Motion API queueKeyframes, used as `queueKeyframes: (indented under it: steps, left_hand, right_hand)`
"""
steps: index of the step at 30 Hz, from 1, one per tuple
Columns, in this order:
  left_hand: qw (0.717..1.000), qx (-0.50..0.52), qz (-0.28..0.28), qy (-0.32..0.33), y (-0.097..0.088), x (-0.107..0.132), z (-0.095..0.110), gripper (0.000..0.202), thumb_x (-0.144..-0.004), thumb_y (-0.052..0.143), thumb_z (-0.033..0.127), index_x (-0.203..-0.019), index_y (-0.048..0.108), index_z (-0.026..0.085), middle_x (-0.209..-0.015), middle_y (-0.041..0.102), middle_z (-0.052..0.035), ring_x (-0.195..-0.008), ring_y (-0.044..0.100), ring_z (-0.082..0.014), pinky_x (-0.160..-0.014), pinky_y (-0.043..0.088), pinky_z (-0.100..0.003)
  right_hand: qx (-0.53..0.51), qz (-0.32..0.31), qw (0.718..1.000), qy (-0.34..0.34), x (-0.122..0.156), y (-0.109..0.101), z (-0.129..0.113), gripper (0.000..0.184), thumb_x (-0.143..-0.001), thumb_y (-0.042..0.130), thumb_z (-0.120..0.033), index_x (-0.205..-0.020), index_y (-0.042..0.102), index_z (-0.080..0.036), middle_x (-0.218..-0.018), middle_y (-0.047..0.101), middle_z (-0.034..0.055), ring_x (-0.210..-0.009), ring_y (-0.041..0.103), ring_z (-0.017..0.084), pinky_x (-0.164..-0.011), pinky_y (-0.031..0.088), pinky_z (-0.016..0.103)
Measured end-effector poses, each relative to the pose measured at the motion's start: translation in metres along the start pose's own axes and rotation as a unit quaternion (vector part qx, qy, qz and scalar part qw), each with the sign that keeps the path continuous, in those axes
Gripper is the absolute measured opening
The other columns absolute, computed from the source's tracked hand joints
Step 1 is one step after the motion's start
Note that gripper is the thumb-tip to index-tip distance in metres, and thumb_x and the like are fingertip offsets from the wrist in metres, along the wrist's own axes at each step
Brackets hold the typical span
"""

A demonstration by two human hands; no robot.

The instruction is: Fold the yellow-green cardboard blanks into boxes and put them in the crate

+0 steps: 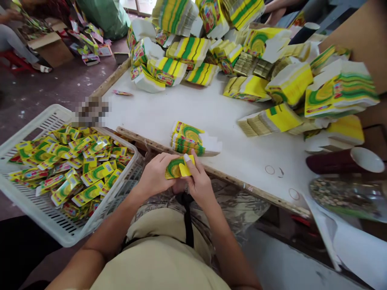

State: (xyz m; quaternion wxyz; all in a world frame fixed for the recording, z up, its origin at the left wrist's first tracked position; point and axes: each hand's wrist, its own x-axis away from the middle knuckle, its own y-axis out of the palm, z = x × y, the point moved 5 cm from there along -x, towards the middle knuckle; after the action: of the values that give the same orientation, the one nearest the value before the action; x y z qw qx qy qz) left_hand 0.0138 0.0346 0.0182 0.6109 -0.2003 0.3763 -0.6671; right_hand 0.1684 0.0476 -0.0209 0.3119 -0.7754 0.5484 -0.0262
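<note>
Between my hands, just in front of the table's near edge, is a small yellow and green printed carton (173, 168). My left hand (155, 173) is closed round its left end. The thumb and fingers of my right hand (199, 181) pinch its right end, where a yellow flap (185, 169) stands out. Right behind my hands, a stack of flat yellow and green cartons (189, 137) lies on the white table (211, 106), its white flaps pointing right.
To the left, a white plastic basket (33, 125) holds many folded cartons (93, 171). Bundles of flat cartons (187, 50) are heaped along the table's back and right. A dark red cup (332, 161) and a clear jar (347, 197) lie at right. A seated person (18, 42) is at far left.
</note>
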Motion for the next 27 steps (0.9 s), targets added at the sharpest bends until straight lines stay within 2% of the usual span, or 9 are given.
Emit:
queueKeyframes:
  steps: [4, 7, 11, 14, 19, 21, 23, 25, 27]
  left_hand:
    - [1.0, 0.02, 0.004, 0.018, -0.012, -0.004, 0.002, 0.048, -0.073, 0.071, 0.021, -0.118, 0.055, 0.021, -0.114, 0.066, -0.0056, -0.106, 0.062, -0.0204, -0.095, 0.049, -0.034]
    - [0.999, 0.021, -0.004, 0.027, -0.016, -0.006, 0.005, 0.045, -0.074, 0.07, 0.02, -0.117, 0.057, 0.021, -0.114, 0.066, -0.005, -0.105, 0.062, -0.0193, -0.095, 0.05, -0.033]
    - [0.999, 0.004, 0.012, 0.031, -0.014, -0.007, 0.005, 0.044, -0.075, 0.069, 0.021, -0.117, 0.057, 0.019, -0.113, 0.066, -0.0067, -0.106, 0.061, -0.0215, -0.095, 0.049, -0.036]
    - [1.0, 0.007, 0.025, 0.013, -0.01, -0.008, 0.001, 0.046, -0.073, 0.071, 0.021, -0.117, 0.056, 0.019, -0.111, 0.065, -0.0073, -0.106, 0.061, -0.0223, -0.095, 0.049, -0.036]
    - [0.999, 0.017, 0.028, -0.014, -0.011, -0.007, -0.006, 0.05, -0.073, 0.073, 0.023, -0.119, 0.055, 0.02, -0.112, 0.064, -0.0071, -0.105, 0.061, -0.0229, -0.092, 0.05, -0.036]
    - [0.998, -0.008, 0.035, -0.045, -0.024, 0.001, -0.019, 0.049, -0.074, 0.073, 0.026, -0.12, 0.055, 0.022, -0.112, 0.064, -0.0067, -0.104, 0.062, -0.0233, -0.093, 0.05, -0.036]
    - [0.991, -0.078, 0.05, -0.1, -0.048, 0.017, -0.044, 0.05, -0.075, 0.074, 0.031, -0.12, 0.055, 0.022, -0.114, 0.064, -0.0075, -0.106, 0.061, -0.0263, -0.095, 0.048, -0.04]
    - [0.961, -0.19, 0.078, -0.184, -0.081, 0.041, -0.077, 0.056, -0.073, 0.076, 0.036, -0.123, 0.055, 0.021, -0.12, 0.062, -0.0124, -0.113, 0.057, -0.0343, -0.1, 0.043, -0.051]
    - [0.912, -0.285, 0.111, -0.273, -0.112, 0.066, -0.105, 0.072, -0.069, 0.079, 0.041, -0.129, 0.051, 0.016, -0.131, 0.055, -0.0202, -0.124, 0.047, -0.0438, -0.103, 0.035, -0.062]
  right_hand:
    - [-0.02, -0.036, 0.998, -0.038, -0.005, -0.012, -0.005, 0.031, -0.095, 0.052, -0.03, -0.124, 0.065, -0.028, -0.154, 0.037, 0.0075, -0.137, 0.044, 0.027, -0.107, 0.045, 0.044]
    - [-0.034, -0.073, 0.996, -0.043, -0.011, -0.019, -0.009, 0.027, -0.09, 0.061, -0.025, -0.115, 0.069, -0.028, -0.15, 0.045, 0.0068, -0.135, 0.047, 0.027, -0.106, 0.046, 0.046]
    - [-0.052, -0.005, 0.998, -0.03, -0.017, -0.022, -0.011, 0.018, -0.086, 0.066, -0.022, -0.102, 0.074, -0.027, -0.145, 0.05, 0.0068, -0.13, 0.052, 0.027, -0.103, 0.048, 0.044]
    - [-0.079, 0.002, 0.997, -0.015, -0.017, -0.013, -0.009, 0.028, -0.086, 0.067, -0.024, -0.113, 0.07, -0.026, -0.149, 0.045, 0.0093, -0.135, 0.046, 0.03, -0.105, 0.046, 0.045]
    - [-0.115, 0.015, 0.993, 0.034, -0.021, 0.006, -0.003, 0.055, -0.089, 0.062, -0.029, -0.141, 0.046, -0.022, -0.147, 0.048, 0.0138, -0.136, 0.045, 0.028, -0.11, 0.041, 0.047]
    - [-0.083, 0.024, 0.995, 0.045, -0.029, 0.005, -0.001, 0.061, -0.087, 0.064, -0.033, -0.142, 0.043, -0.018, -0.141, 0.053, 0.0161, -0.13, 0.051, 0.028, -0.107, 0.044, 0.046]
    - [-0.018, 0.067, 0.997, 0.045, -0.039, -0.007, 0.006, 0.058, -0.086, 0.066, -0.036, -0.137, 0.047, -0.017, -0.132, 0.059, 0.0161, -0.121, 0.057, 0.028, -0.104, 0.045, 0.046]
    - [0.07, 0.135, 0.987, 0.044, -0.05, -0.026, 0.019, 0.048, -0.087, 0.063, -0.037, -0.13, 0.053, -0.017, -0.124, 0.062, 0.0157, -0.116, 0.057, 0.029, -0.103, 0.044, 0.049]
    - [0.144, 0.145, 0.978, 0.046, -0.06, -0.037, 0.036, 0.047, -0.087, 0.061, -0.035, -0.127, 0.054, -0.013, -0.119, 0.063, 0.0175, -0.113, 0.056, 0.032, -0.099, 0.044, 0.051]
